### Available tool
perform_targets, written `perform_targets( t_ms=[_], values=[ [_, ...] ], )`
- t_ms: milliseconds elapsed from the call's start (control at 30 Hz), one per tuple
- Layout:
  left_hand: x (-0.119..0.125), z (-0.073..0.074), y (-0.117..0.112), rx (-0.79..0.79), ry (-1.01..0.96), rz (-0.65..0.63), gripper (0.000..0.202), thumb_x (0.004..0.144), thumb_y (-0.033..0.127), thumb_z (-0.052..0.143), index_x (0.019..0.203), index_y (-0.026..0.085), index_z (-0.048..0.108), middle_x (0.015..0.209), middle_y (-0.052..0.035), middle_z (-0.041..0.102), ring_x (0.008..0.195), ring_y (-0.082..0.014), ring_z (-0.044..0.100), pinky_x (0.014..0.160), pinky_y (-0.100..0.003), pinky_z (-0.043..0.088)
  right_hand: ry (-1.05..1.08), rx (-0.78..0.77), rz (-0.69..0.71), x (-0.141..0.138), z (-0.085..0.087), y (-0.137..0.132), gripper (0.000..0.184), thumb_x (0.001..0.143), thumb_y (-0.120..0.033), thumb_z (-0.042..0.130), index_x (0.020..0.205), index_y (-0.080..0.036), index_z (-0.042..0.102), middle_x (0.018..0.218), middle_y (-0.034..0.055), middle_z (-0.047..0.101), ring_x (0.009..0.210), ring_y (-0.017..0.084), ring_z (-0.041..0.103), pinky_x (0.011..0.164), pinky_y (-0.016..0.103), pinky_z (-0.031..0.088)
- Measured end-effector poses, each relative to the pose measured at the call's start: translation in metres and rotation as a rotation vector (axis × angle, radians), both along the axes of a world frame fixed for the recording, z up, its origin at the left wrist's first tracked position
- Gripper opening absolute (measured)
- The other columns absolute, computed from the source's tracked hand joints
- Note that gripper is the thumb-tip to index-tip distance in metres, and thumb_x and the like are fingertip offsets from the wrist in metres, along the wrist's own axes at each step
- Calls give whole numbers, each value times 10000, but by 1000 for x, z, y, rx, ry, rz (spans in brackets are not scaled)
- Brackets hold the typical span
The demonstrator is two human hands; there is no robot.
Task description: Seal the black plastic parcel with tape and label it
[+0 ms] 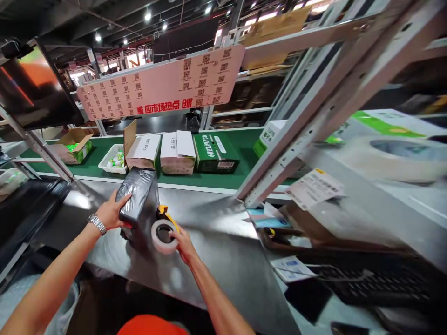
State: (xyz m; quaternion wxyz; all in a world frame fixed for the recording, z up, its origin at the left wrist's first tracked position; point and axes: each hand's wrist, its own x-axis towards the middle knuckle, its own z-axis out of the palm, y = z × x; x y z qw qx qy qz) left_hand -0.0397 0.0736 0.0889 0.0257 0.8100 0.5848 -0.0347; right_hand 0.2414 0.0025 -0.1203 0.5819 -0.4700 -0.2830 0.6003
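A parcel point(141, 197) wrapped in shiny black plastic is tilted above the metal bench. My left hand point(113, 211), with a metal watch on the wrist, grips it by its left side, thumb across the wrap and fingers partly hidden underneath. To the right of the parcel, my right hand point(180, 239) is closed around a tape dispenser point(166, 216) with a yellow frame. A roll of clear tape point(159, 244) sits on the dispenser. The dispenser's head is close to the parcel's right side; whether they touch I cannot tell.
Behind the bench point(223, 246), a green conveyor point(176, 180) carries white cartons point(145, 151), a green carton point(216, 151) and a white basket point(111, 160) of small packets. A metal upright point(279, 158) rises on the right, near a keyboard point(380, 284) and a label point(316, 186).
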Motion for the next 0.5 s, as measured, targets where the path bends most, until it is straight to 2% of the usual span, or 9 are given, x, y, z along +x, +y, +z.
perform_targets(
  t_ms=[133, 233, 300, 400, 500],
  values=[
    [2, 2, -4, 33, 5, -35, 1244, 701, 670, 953, 1744, 460, 307, 1799, -233, 289, 1249, -478, 752, 1065, -550, 599, 26, -26, 15, -59, -18, -83, 629, 685, -353, 806, 1303, -233, 811, 1143, 44, 859, 1081, 301, 750, 976, 408, 587],
    [8, 5, -14, 37, -3, -32, 1219, 720, 680, 934, 1744, 447, 316, 1718, -249, 398, 1154, -446, 787, 1006, -521, 613, 27, -21, -111, -108, -25, -118, 684, 705, -380, 808, 1374, -239, 782, 1231, 54, 846, 1147, 314, 740, 1009, 414, 587],
    [15, 6, -28, 40, -13, 13, 1175, 773, 675, 898, 1753, 394, 316, 1573, -253, 545, 1089, -401, 801, 956, -476, 619, 46, -36, -225, -129, -25, -124, 661, 708, -380, 802, 1350, -224, 785, 1211, 60, 847, 1121, 306, 748, 977, 395, 599],
    [24, 8, -52, 65, -35, 63, 1049, 903, 646, 792, 1754, 233, 337, 1315, -253, 701, 1023, -350, 806, 892, -409, 615, 74, -76, -360, -137, -19, -115, 570, 677, -355, 795, 1227, -205, 810, 1045, 43, 851, 968, 262, 751, 857, 346, 604],
    [21, 13, -68, 67, -13, -14, 952, 981, 614, 711, 1714, 102, 386, 1194, -267, 766, 1077, -352, 798, 906, -385, 602, 68, -99, -461, -133, -8, -95, 477, 636, -341, 775, 1088, -193, 823, 868, 12, 814, 834, 223, 713, 772, 316, 578]
  ],
)
